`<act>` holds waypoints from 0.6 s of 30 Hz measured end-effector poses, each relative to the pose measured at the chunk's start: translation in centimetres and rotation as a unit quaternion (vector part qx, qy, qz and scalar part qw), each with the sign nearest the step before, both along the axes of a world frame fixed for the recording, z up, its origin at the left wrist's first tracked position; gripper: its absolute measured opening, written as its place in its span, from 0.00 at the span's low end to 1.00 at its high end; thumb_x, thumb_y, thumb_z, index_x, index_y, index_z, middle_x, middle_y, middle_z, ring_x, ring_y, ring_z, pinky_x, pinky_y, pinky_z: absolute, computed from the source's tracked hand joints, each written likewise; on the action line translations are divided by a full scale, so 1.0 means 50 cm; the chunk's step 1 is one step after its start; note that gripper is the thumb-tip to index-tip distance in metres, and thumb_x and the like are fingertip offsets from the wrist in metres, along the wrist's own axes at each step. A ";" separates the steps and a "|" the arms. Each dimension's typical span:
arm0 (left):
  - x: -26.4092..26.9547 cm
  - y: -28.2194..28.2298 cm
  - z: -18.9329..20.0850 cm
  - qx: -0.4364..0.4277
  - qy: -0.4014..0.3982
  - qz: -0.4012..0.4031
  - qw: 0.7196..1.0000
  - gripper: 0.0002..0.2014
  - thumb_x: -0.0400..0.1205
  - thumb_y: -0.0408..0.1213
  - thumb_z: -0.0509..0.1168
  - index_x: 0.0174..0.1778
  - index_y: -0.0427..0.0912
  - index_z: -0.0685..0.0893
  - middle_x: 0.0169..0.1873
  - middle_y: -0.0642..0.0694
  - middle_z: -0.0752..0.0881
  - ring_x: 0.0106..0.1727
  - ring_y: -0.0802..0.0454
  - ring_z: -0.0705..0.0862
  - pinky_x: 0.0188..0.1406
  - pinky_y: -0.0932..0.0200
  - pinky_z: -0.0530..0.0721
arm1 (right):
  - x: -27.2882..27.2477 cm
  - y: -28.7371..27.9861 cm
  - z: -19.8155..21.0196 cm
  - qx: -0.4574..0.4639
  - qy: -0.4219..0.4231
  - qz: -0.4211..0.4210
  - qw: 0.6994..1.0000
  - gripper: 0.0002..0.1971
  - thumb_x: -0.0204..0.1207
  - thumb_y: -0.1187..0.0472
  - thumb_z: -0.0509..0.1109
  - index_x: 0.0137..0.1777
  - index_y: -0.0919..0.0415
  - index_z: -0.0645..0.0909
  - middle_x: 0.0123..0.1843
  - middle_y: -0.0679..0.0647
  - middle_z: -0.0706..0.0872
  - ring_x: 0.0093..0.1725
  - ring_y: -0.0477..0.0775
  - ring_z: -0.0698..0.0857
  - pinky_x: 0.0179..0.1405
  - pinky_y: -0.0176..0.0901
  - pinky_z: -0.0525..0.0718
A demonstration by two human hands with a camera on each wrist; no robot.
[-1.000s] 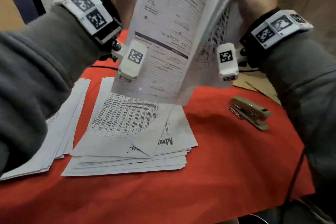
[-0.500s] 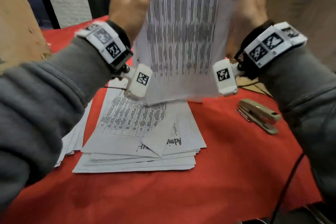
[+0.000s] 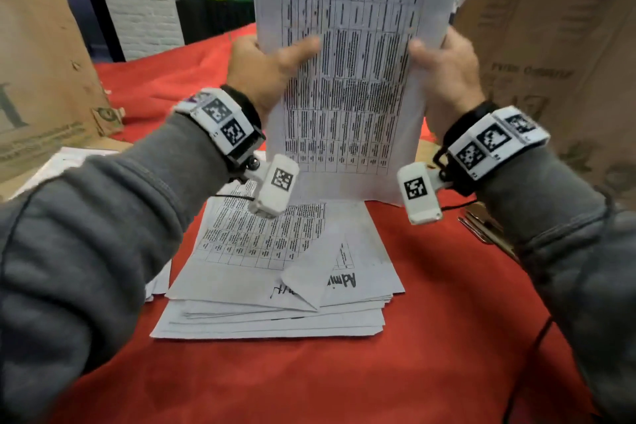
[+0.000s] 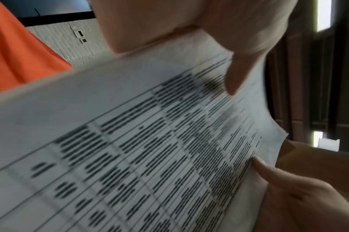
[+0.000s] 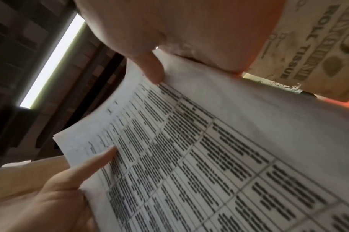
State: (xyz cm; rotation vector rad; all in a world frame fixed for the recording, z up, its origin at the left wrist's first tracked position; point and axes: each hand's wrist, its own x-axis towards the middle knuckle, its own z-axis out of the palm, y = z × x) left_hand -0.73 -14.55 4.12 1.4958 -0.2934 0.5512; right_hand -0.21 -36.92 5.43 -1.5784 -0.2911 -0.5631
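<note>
Holding a sheaf of printed sheets (image 3: 351, 86) upright over the red tablecloth (image 3: 440, 337), the person has one hand on each long edge. The left hand (image 3: 265, 69) grips the left edge, thumb laid across the printed grid on the near face and fingers curled round behind; the right hand (image 3: 447, 76) grips the right edge the same way, thumb on the near face and fingers hidden behind the paper. From the right wrist view the sheaf shows several sheets at its corner; the front sheet carries a dense table with "I.T" hand-lettered above it. Its lower edge hangs at the far end of a flat pile of papers (image 3: 275, 286) lying in the middle of the cloth; whether the two touch, I cannot tell. The pile's top sheet bears a similar grid, with one corner folded over some handwriting. To the right, a stapler (image 3: 481, 231) lies on the cloth, mostly hidden behind the right wrist. A cardboard box (image 3: 41, 62) stands at the far left and another carton (image 3: 557, 45) at the far right; a second stack of sheets (image 3: 69, 155) lies at the left, largely covered by the grey sleeve (image 3: 103, 234).
</note>
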 end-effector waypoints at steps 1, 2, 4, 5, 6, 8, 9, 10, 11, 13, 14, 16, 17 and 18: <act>0.001 0.000 -0.010 0.001 0.002 -0.004 1.000 0.11 0.75 0.38 0.84 0.49 0.45 0.92 0.47 0.48 0.96 0.53 0.48 0.94 0.56 0.50 0.92 | -0.002 0.004 -0.010 -0.003 -0.006 -0.010 1.000 0.16 0.71 0.59 0.67 0.57 0.62 0.85 0.56 0.60 0.91 0.54 0.61 0.90 0.65 0.66 0.87; 0.005 -0.001 -0.013 0.000 -0.002 -0.005 1.000 0.09 0.76 0.36 0.83 0.47 0.47 0.90 0.43 0.52 0.96 0.51 0.52 0.95 0.53 0.55 0.91 | 0.001 0.007 -0.013 -0.002 -0.015 -0.023 1.000 0.14 0.72 0.60 0.65 0.56 0.60 0.84 0.55 0.58 0.91 0.53 0.60 0.90 0.64 0.64 0.88; 0.004 -0.004 0.003 -0.001 -0.006 0.003 1.000 0.10 0.77 0.33 0.82 0.45 0.49 0.87 0.36 0.61 0.94 0.45 0.62 0.94 0.47 0.65 0.89 | -0.002 0.014 0.001 0.009 -0.033 -0.038 0.999 0.10 0.73 0.60 0.66 0.53 0.55 0.83 0.56 0.59 0.91 0.56 0.63 0.90 0.64 0.66 0.88; -0.002 -0.005 0.015 -0.003 -0.008 0.001 1.000 0.10 0.77 0.34 0.82 0.46 0.48 0.87 0.35 0.62 0.94 0.43 0.65 0.93 0.46 0.66 0.88 | -0.004 0.015 0.010 0.018 -0.033 -0.035 0.999 0.09 0.74 0.60 0.67 0.54 0.54 0.82 0.58 0.61 0.91 0.58 0.65 0.90 0.63 0.66 0.88; -0.004 -0.004 0.024 -0.006 -0.009 -0.004 1.000 0.10 0.76 0.36 0.82 0.49 0.44 0.88 0.37 0.60 0.95 0.45 0.64 0.93 0.49 0.64 0.89 | -0.004 0.015 0.015 0.029 -0.032 -0.027 0.999 0.11 0.73 0.60 0.69 0.55 0.55 0.81 0.58 0.62 0.91 0.59 0.65 0.90 0.62 0.65 0.89; 0.001 0.003 0.022 -0.008 0.002 -0.023 1.000 0.19 0.72 0.42 0.85 0.55 0.39 0.91 0.49 0.49 0.96 0.55 0.52 0.94 0.61 0.48 0.91 | 0.000 0.014 0.011 0.042 -0.027 -0.018 0.999 0.16 0.70 0.60 0.73 0.59 0.57 0.82 0.58 0.58 0.92 0.59 0.59 0.92 0.63 0.59 0.90; 0.000 0.004 0.013 -0.007 0.010 -0.030 0.999 0.20 0.71 0.44 0.85 0.56 0.40 0.92 0.52 0.46 0.96 0.58 0.48 0.93 0.66 0.43 0.89 | 0.000 0.015 0.002 0.039 -0.018 -0.019 0.999 0.19 0.69 0.60 0.74 0.61 0.58 0.83 0.58 0.56 0.92 0.59 0.57 0.92 0.64 0.57 0.90; 0.004 0.005 -0.001 -0.004 0.020 -0.032 0.999 0.19 0.71 0.45 0.85 0.55 0.43 0.92 0.53 0.46 0.95 0.59 0.48 0.93 0.68 0.41 0.88 | 0.001 0.017 -0.008 0.036 -0.008 -0.021 0.999 0.20 0.70 0.61 0.74 0.63 0.59 0.84 0.59 0.55 0.93 0.60 0.56 0.92 0.65 0.57 0.90; 0.005 0.004 -0.013 0.002 0.030 -0.028 0.999 0.18 0.71 0.46 0.85 0.53 0.45 0.93 0.53 0.47 0.95 0.59 0.49 0.93 0.69 0.42 0.88 | 0.001 0.018 -0.016 0.035 0.002 -0.020 0.999 0.20 0.71 0.62 0.74 0.65 0.62 0.85 0.59 0.55 0.93 0.60 0.56 0.92 0.66 0.57 0.89; 0.006 0.002 -0.020 0.008 0.030 -0.007 0.999 0.17 0.71 0.49 0.85 0.50 0.47 0.93 0.52 0.47 0.96 0.58 0.49 0.93 0.67 0.44 0.89 | 0.002 0.021 -0.021 0.043 0.007 -0.020 0.999 0.20 0.73 0.63 0.73 0.66 0.64 0.86 0.58 0.56 0.93 0.61 0.58 0.92 0.67 0.60 0.89; 0.007 0.003 -0.015 -0.001 0.026 -0.001 1.000 0.16 0.70 0.49 0.85 0.49 0.47 0.93 0.52 0.46 0.95 0.57 0.49 0.94 0.66 0.44 0.90 | 0.003 0.023 -0.018 0.048 0.001 -0.020 0.999 0.20 0.72 0.61 0.74 0.65 0.63 0.86 0.58 0.56 0.93 0.60 0.58 0.92 0.67 0.61 0.89; 0.000 0.002 0.000 -0.008 0.018 0.005 1.000 0.18 0.68 0.52 0.86 0.48 0.48 0.93 0.54 0.42 0.95 0.59 0.44 0.93 0.65 0.44 0.90 | 0.004 0.024 -0.008 0.052 -0.015 -0.018 0.998 0.22 0.71 0.59 0.74 0.65 0.63 0.85 0.59 0.56 0.93 0.61 0.57 0.92 0.67 0.62 0.88; -0.001 0.003 0.003 -0.006 0.015 0.004 1.000 0.19 0.68 0.54 0.86 0.47 0.47 0.92 0.55 0.40 0.94 0.59 0.42 0.93 0.64 0.42 0.90 | 0.005 0.025 -0.006 0.052 -0.019 -0.018 0.998 0.22 0.71 0.59 0.73 0.66 0.63 0.84 0.60 0.57 0.93 0.61 0.57 0.92 0.67 0.61 0.88; -0.004 0.001 0.003 -0.002 0.013 0.001 1.000 0.20 0.68 0.54 0.85 0.48 0.45 0.92 0.56 0.38 0.94 0.60 0.40 0.92 0.64 0.41 0.90 | 0.007 0.027 -0.005 0.052 -0.019 -0.018 0.998 0.21 0.72 0.60 0.72 0.66 0.63 0.84 0.61 0.57 0.93 0.62 0.57 0.91 0.68 0.61 0.88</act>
